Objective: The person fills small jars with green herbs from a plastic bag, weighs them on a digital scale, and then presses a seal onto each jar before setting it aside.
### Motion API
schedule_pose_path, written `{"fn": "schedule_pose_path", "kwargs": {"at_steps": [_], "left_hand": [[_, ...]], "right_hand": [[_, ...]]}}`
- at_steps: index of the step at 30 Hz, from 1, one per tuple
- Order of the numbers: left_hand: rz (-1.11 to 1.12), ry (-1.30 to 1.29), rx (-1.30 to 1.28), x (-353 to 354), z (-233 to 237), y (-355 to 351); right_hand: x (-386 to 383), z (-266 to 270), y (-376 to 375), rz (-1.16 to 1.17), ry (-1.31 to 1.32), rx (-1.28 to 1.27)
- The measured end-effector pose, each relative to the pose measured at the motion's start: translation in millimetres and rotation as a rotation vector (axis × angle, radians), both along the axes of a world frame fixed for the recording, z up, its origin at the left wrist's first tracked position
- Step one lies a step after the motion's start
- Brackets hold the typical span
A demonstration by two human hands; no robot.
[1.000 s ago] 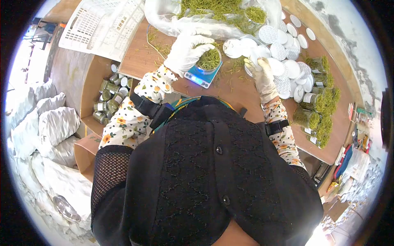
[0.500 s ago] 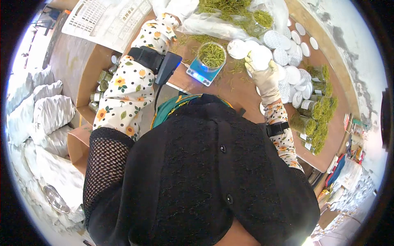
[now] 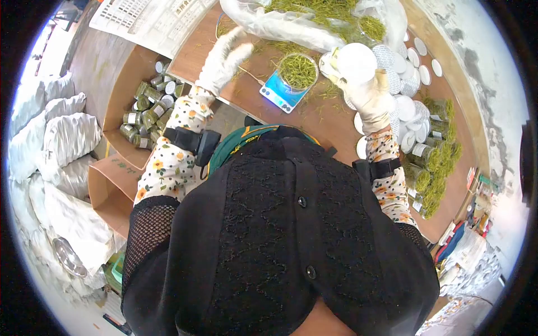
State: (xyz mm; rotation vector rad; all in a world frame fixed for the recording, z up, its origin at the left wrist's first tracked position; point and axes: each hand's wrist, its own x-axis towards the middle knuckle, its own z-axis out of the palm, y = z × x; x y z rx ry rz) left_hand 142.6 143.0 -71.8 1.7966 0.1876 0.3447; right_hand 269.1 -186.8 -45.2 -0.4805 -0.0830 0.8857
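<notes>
My left hand point(image 3: 223, 60), in a white glove, is over the left part of the table. Its thumb and fingers are spread with nothing between them. To its right, a clear jar of green tea leaves point(image 3: 298, 71) stands on a small blue digital scale point(image 3: 282, 96) with a lit display. My right hand point(image 3: 370, 99), gloved too, has its fingers around the edge of a round white lid point(image 3: 357, 63). Under and beside that hand lies a heap of white lids point(image 3: 404, 106), some with printed faces.
At the back, loose tea leaves point(image 3: 314, 12) lie on a clear plastic bag point(image 3: 286, 35). Several filled jars point(image 3: 421, 154) stand along the right side. A cardboard box point(image 3: 120, 92) at the left holds closed jars point(image 3: 152, 115). A printed sheet point(image 3: 151, 25) covers the far left corner.
My left hand has come back from the bag at the far side, towards me and to the left. My right hand still holds the lid, now tilted up a little more.
</notes>
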Motion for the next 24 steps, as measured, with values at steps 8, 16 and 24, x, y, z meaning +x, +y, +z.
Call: {"fn": "schedule_pose_path", "kwargs": {"at_steps": [8,16,24], "left_hand": [[-0.184,0.095,0.391,-8,-14,-68],[-0.137,-0.011,0.802,10,21,-96],[-0.184,-0.150,0.864,22,21,-113]], "right_hand": [[15,11,28,-0.115,-0.051,-0.153],[-3,-27,47,-0.066,-0.392,-0.371],[-31,-3,63,-0.203,-0.327,-0.450]]}}
